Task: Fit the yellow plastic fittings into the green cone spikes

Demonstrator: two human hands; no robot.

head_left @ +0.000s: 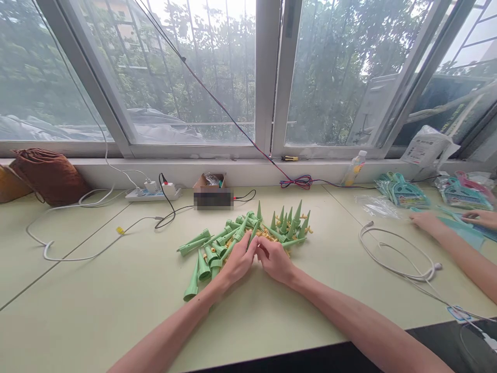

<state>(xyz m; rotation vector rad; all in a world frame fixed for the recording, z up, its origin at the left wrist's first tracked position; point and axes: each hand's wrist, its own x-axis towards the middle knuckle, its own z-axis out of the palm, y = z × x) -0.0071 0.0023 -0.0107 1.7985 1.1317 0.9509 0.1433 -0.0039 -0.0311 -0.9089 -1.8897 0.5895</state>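
A heap of green plastic cone spikes [217, 243] lies on the pale green table [116, 290], mixed with small yellow pieces [267, 235]. Several cones at the back right of the heap stand upright [289, 220]. My left hand [238, 261] and my right hand [275, 259] meet at the heap's near edge, fingertips pinched together. What they pinch is too small to make out. The long cones lie just left of my left hand.
A co-worker's hands [430, 223] work at the right over teal packaged items [404, 191]. White cables [396, 259], a power strip [153, 193], a small cardboard box [212, 181], a bottle [355, 168] and a brown bag [48, 173] lie around.
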